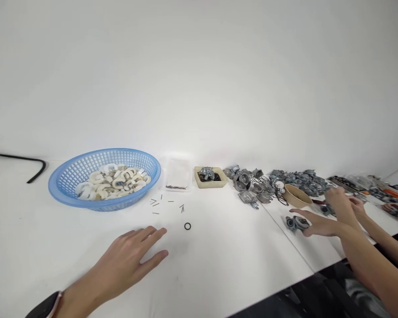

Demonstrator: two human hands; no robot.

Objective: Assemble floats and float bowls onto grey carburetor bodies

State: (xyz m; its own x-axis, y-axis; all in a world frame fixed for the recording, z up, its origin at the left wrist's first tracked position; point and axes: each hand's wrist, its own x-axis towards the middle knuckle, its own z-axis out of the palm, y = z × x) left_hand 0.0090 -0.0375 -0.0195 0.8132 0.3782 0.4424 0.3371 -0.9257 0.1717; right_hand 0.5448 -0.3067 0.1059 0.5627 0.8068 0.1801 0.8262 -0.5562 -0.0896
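My left hand (129, 256) hovers over or rests on the white table with its fingers spread and nothing in them; a dark watch is on the wrist. A black rubber ring (187, 226) and several short thin metal pins (155, 204) lie just beyond its fingertips. On the right, my right hand (321, 224) reaches in from the side, its fingers closed round a grey metal housing (296, 223) with round openings. The fingers partly cover this part, close to the tabletop.
A blue basket (58, 187) holds white curved pieces. Beside it are a clear tray (179, 170) and a beige tray (210, 183) of dark rings. Grey housings (248, 185) are heaped near a tan bowl (296, 198). A co-worker's hands (340, 203) work close by. A black bent rod (36, 161) lies left.
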